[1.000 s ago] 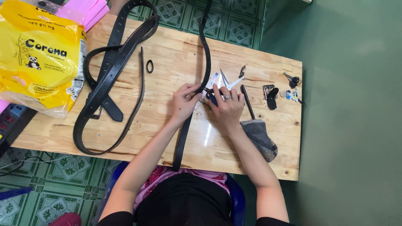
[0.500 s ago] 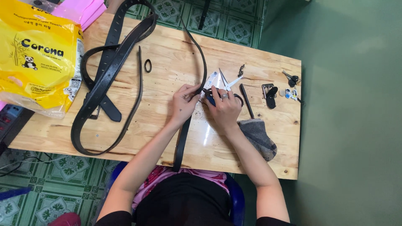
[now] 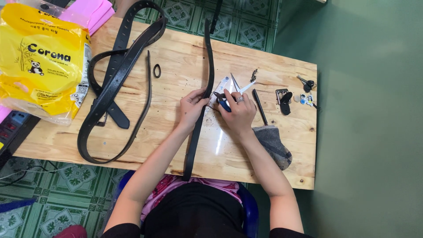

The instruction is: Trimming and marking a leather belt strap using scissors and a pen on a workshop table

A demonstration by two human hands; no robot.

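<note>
Belt strap (image 3: 207, 66), long, black and narrow, runs from the far edge of the wooden table (image 3: 176, 57) down past the near edge toward the person's lap; the left hand (image 3: 192, 107) is closed on it about midway, thumb on top and fingers pinching its left side. The right hand (image 3: 236, 113) is wrapped around a blue-handled tool (image 3: 222, 103) whose nose sits against the strap's right edge, just beside the left fingertips. That closeness looks like the main risk: if the tool slips off the strap it could nip those fingers, and if the strap slides under the grip the tool's bite would likely land off line. The free far end of the strap hangs off the table, so its weight could drag the piece askew. Right by the working spot lie open scissors (image 3: 238, 85) with their blades pointing toward the right hand, and a thin black rod (image 3: 260, 107) beside the wrist; a careless sweep could catch either. A grey cloth (image 3: 273, 145) sits under the right forearm. Further right are a small metal buckle (image 3: 283, 98) and a bunch of keys (image 3: 306, 83), well apart. On the left, wider black belts (image 3: 115, 83) loop together beside a small black ring (image 3: 157, 70), and a yellow packet (image 3: 42, 61) crowds the corner.
</note>
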